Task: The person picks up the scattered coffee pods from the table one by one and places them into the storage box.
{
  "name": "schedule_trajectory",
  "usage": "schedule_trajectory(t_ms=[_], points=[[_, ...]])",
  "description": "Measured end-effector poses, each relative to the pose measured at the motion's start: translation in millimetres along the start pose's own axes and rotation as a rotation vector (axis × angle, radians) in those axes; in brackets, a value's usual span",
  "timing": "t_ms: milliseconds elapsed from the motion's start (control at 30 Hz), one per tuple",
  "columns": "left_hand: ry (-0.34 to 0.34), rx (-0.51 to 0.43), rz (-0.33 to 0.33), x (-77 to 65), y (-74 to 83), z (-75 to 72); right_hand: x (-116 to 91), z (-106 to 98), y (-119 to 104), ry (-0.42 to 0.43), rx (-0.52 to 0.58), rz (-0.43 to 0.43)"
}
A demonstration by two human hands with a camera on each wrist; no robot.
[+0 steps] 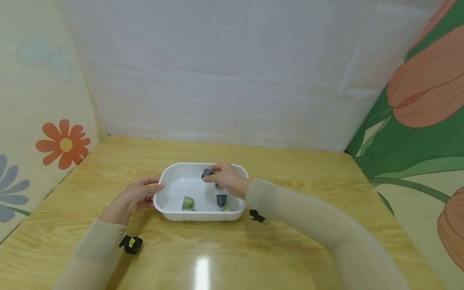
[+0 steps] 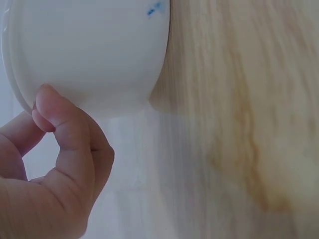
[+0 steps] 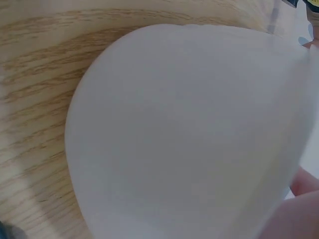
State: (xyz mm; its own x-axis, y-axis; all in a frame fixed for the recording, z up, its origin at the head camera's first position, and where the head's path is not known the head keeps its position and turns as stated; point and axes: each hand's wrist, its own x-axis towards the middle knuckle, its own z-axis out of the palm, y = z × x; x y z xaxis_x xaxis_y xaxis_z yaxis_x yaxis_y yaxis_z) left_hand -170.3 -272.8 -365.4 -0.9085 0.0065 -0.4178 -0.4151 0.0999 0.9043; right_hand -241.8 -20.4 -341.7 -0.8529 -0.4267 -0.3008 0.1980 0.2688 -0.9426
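Observation:
A white plastic basin (image 1: 177, 215) with rounded corners stands on the wooden table. My left hand (image 1: 135, 197) pinches its left rim between thumb and fingers; the left wrist view shows the hand (image 2: 65, 149) against the basin's outer wall (image 2: 94, 55). Over the basin's right part, my right hand (image 1: 228, 179) pinches a dark grey coffee capsule (image 1: 207, 173). Inside lie another dark capsule (image 1: 221, 200) and a green capsule (image 1: 187, 202), with more green pieces partly hidden by the front wall. In the right wrist view the basin's side hides most of my right hand (image 3: 296, 214).
Wood-grain table (image 1: 203, 245) surrounds the basin. A white sheet (image 1: 235, 80) hangs behind, with flower-patterned panels (image 1: 65, 145) at both sides. Small black devices show by the left wrist (image 1: 131, 244) and the right wrist (image 1: 257, 216).

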Motion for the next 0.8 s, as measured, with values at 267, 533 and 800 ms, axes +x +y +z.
schedule_trajectory(t_ms=[267, 533, 800], points=[[0.004, -0.001, -0.009, -0.1, 1.3, 0.4, 1, 3, -1, 0.008, -0.014, 0.025], [0.022, 0.021, -0.013, -0.4, 2.8, 1.8, -7, -5, -2, 0.042, -0.049, -0.020], [0.018, 0.024, -0.013, -1.1, 3.0, 1.0, -19, -29, -2, 0.126, 0.022, -0.119]])
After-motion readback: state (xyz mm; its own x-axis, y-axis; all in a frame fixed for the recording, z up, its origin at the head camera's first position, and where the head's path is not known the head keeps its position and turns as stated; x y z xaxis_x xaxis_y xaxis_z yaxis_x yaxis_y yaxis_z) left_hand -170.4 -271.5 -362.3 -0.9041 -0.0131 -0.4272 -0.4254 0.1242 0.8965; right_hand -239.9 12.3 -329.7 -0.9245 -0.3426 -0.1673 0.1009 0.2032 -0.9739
